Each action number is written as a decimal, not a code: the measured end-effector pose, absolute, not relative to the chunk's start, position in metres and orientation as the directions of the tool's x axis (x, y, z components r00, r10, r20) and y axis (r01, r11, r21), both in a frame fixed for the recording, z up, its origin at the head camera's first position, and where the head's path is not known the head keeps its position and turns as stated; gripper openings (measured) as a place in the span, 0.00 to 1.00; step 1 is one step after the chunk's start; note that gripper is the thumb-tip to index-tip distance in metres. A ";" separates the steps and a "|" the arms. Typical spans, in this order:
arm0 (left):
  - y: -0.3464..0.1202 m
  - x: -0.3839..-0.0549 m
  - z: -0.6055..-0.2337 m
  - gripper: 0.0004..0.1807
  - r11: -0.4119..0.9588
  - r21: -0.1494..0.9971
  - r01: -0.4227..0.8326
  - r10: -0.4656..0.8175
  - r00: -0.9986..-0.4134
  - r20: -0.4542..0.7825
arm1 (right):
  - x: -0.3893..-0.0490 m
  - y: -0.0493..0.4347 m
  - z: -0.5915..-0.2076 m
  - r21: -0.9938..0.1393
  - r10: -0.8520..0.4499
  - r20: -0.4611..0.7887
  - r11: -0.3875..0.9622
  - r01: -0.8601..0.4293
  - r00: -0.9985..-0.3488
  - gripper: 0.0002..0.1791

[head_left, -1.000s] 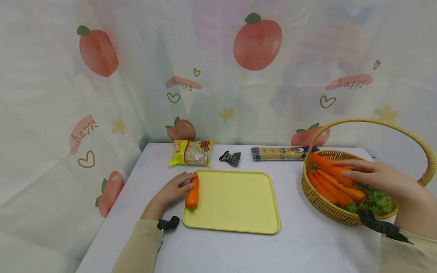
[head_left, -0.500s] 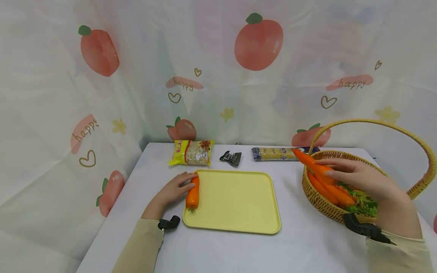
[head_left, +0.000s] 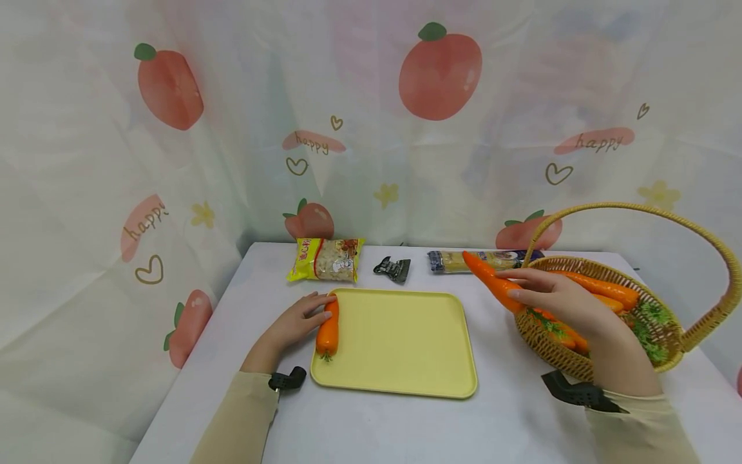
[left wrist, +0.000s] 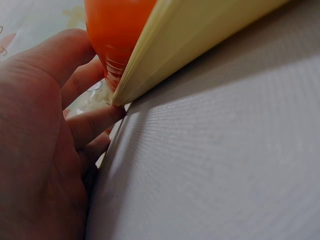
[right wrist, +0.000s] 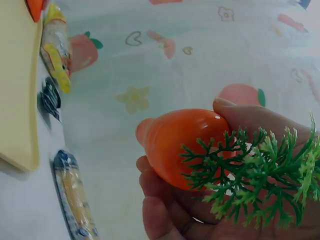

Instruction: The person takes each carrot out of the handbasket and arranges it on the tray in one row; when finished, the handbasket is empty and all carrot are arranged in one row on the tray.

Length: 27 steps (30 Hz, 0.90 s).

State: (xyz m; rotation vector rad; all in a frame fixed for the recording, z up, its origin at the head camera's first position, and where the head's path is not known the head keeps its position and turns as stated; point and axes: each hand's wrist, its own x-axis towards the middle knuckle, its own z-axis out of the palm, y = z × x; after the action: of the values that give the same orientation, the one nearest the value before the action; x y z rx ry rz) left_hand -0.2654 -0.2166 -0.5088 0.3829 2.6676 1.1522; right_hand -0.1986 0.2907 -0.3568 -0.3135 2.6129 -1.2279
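My left hand (head_left: pixel 295 321) rests at the left rim of a yellow tray (head_left: pixel 400 341), fingers fairly straight. Its thumb and fingertips touch an orange carrot (head_left: pixel 328 332) lying along that edge; in the left wrist view the thumb (left wrist: pixel 62 52) lies against the carrot (left wrist: pixel 120 30). My right hand (head_left: pixel 565 303) holds another carrot (head_left: pixel 491 278) above the table between the tray and a wicker basket (head_left: pixel 545 351). In the right wrist view that carrot (right wrist: pixel 182 145) sits between thumb and fingers, its green leafy top (right wrist: pixel 260 175) towards the wrist. More carrots (head_left: pixel 614 290) with greens lie in the basket.
At the back of the table lie a yellow bag of food (head_left: pixel 327 260), a small dark packet (head_left: pixel 392 269) and a long pack of noodles (head_left: pixel 452 261). The basket's tall handle (head_left: pixel 632 205) arches up on the right. A printed curtain (head_left: pixel 359 180) hangs behind.
My right hand has lifted a carrot out of the basket and carried it left towards the tray. My left hand stays by the carrot on the tray.
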 end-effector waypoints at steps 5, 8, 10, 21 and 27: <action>-0.216 -0.265 -0.509 0.26 0.659 0.738 0.149 0.315 -0.945 -0.090 | -0.201 0.272 -0.363 -0.806 -0.303 -0.128 0.586 -0.079 -0.944 0.29; -0.216 -0.265 -0.509 0.26 0.659 0.738 0.148 0.312 -0.946 -0.089 | -0.204 0.260 -0.369 -0.825 -0.310 -0.136 0.561 -0.066 -0.941 0.30; -0.216 -0.264 -0.509 0.26 0.659 0.737 0.149 0.312 -0.946 -0.088 | -0.207 0.251 -0.374 -0.835 -0.311 -0.128 0.546 -0.066 -0.942 0.30; -0.216 -0.263 -0.504 0.27 0.652 0.742 0.158 0.327 -0.941 -0.087 | -0.219 0.192 -0.406 -0.915 -0.375 -0.131 0.402 -0.033 -0.918 0.31; -0.215 -0.263 -0.503 0.27 0.646 0.747 0.156 0.330 -0.940 -0.089 | -0.224 0.157 -0.423 -0.935 -0.390 -0.172 0.354 0.025 -0.905 0.29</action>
State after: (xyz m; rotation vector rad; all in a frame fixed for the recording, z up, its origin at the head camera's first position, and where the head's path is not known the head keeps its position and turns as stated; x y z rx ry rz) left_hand -0.2632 -0.2151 -0.5034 0.3970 2.6476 1.1715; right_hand -0.2235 0.1571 -0.4232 -0.3200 2.2569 -1.5683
